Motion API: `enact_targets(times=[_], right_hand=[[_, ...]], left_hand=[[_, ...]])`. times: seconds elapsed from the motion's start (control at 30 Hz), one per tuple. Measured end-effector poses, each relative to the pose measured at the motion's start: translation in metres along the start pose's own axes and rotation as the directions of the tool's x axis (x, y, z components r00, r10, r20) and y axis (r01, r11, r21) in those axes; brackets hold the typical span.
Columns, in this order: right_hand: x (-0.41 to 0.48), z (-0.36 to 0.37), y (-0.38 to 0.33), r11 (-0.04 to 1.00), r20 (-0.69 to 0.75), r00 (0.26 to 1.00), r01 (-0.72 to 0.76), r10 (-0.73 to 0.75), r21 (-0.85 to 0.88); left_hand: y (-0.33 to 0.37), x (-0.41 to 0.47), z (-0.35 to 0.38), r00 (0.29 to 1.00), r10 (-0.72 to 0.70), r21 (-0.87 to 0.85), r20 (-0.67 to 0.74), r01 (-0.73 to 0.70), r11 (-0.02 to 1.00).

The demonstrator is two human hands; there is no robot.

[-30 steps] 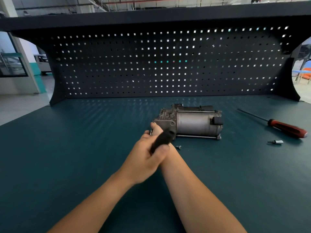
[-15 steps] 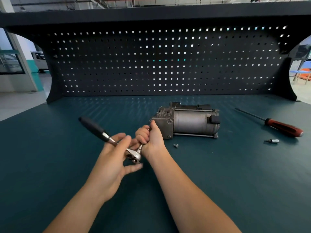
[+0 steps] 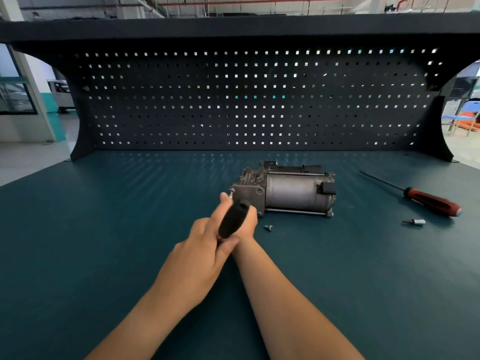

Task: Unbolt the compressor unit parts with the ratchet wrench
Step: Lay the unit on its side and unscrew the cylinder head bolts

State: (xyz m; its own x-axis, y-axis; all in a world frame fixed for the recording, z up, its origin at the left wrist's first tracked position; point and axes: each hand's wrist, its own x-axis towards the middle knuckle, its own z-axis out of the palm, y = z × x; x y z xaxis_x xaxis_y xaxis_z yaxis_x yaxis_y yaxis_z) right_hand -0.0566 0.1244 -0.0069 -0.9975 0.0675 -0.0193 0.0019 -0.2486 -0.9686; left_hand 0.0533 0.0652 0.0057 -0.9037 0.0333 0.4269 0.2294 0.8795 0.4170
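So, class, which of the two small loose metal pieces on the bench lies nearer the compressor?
The short bolt, just in front of the compressor; the other, a socket bit, lies far right beside the red-handled screwdriver.

A left hand (image 3: 200, 245) grips the black-handled ratchet wrench (image 3: 233, 219), its handle pointing toward the camera. The right hand (image 3: 251, 221) is mostly hidden behind it, at the near left corner of the grey metal compressor unit (image 3: 293, 193) on the teal bench top (image 3: 104, 242). A small loose bolt (image 3: 268, 227) lies just beside the unit. A red-handled screwdriver (image 3: 431, 202) and a short silver socket bit (image 3: 414, 222) lie well to the right
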Motion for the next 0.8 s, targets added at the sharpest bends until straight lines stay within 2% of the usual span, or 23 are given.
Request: enact_targets(times=[0.07,0.1,0.13,0.17,0.2,0.23,0.27,0.3,0.33,0.37,0.4,0.43,0.47,0.5,0.53,0.57,0.6,0.63,0.67,0.73,0.8], right_hand=[[0.001,0.0,-0.005,0.999,-0.045,0.999,-0.009,0.008,-0.042],[0.002,-0.001,-0.008,0.999,-0.036,0.999,-0.035,0.034,-0.028],[0.0,-0.001,-0.011,0.997,-0.016,0.997,-0.075,0.075,0.026],[-0.002,-0.002,-0.013,0.986,0.021,0.992,-0.122,0.121,0.11],[-0.004,-0.002,-0.014,0.963,0.062,0.983,-0.181,0.172,0.2],[-0.005,-0.002,-0.016,0.928,0.116,0.967,-0.249,0.225,0.275],[-0.006,-0.003,-0.018,0.893,0.165,0.95,-0.306,0.264,0.329],[-0.006,-0.005,-0.018,0.866,0.207,0.937,-0.339,0.28,0.367],[-0.005,-0.006,-0.018,0.857,0.231,0.93,-0.356,0.285,0.374],[-0.004,-0.006,-0.017,0.873,0.237,0.93,-0.349,0.28,0.341],[-0.003,-0.005,-0.016,0.901,0.223,0.937,-0.328,0.27,0.283],[-0.003,-0.005,-0.016,0.935,0.19,0.948,-0.293,0.257,0.198],[-0.002,-0.004,-0.015,0.959,0.145,0.961,-0.255,0.237,0.123],[-0.002,-0.004,-0.015,0.974,0.102,0.972,-0.218,0.21,0.067],[0.0,-0.005,-0.015,0.979,0.075,0.979,-0.195,0.19,0.064],[0.0,-0.006,-0.015,0.981,0.069,0.982,-0.183,0.178,0.067],[0.0,-0.006,-0.015,0.983,0.077,0.983,-0.17,0.164,0.066],[-0.001,-0.006,-0.015,0.986,0.082,0.985,-0.16,0.155,0.051],[-0.001,-0.006,-0.015,0.988,0.078,0.986,-0.151,0.147,0.044],[-0.003,-0.005,-0.016,0.971,0.081,0.981,-0.189,0.178,0.149],[-0.001,-0.004,-0.016,0.95,0.092,0.973,-0.228,0.213,0.213]], left_hand=[[-0.002,0.001,0.002,0.998,-0.064,-0.133,-0.015,0.061,0.989],[-0.001,0.003,0.002,0.99,-0.142,-0.276,-0.017,0.131,0.952],[0.001,0.007,0.0,0.967,-0.255,-0.488,-0.003,0.221,0.844],[0.001,0.011,-0.001,0.932,-0.357,-0.714,0.066,0.294,0.636],[0.0,0.015,-0.003,0.897,-0.407,-0.872,0.172,0.331,0.361],[0.0,0.018,-0.006,0.862,-0.429,-0.936,0.27,0.339,0.094],[0.0,0.019,-0.008,0.838,-0.435,-0.941,0.328,0.332,-0.069],[0.001,0.02,-0.01,0.83,-0.43,-0.935,0.354,0.331,-0.13],[0.003,0.02,-0.009,0.834,-0.428,-0.935,0.349,0.338,-0.105],[0.004,0.02,-0.006,0.84,-0.436,-0.938,0.325,0.346,-0.033],[0.003,0.019,-0.004,0.851,-0.445,-0.932,0.278,0.352,0.089],[0.002,0.019,-0.002,0.869,-0.445,-0.897,0.214,0.355,0.262],[-0.001,0.019,0.0,0.899,-0.418,-0.806,0.133,0.343,0.482],[-0.003,0.018,0.0,0.938,-0.343,-0.637,0.043,0.29,0.714],[-0.006,0.016,0.002,0.974,-0.227,-0.393,-0.01,0.204,0.897],[-0.007,0.013,0.005,0.994,-0.112,-0.138,-0.009,0.11,0.984],[-0.009,0.01,0.008,1.0,-0.026,0.068,0.008,0.026,0.997],[-0.009,0.008,0.012,1.0,0.015,0.189,0.025,-0.019,0.982],[-0.009,0.008,0.015,0.999,0.022,0.219,0.025,-0.027,0.975],[-0.009,0.01,0.015,0.999,-0.02,0.064,-0.035,0.022,0.998],[-0.006,0.016,0.011,0.985,-0.167,-0.24,-0.049,0.15,0.959]])
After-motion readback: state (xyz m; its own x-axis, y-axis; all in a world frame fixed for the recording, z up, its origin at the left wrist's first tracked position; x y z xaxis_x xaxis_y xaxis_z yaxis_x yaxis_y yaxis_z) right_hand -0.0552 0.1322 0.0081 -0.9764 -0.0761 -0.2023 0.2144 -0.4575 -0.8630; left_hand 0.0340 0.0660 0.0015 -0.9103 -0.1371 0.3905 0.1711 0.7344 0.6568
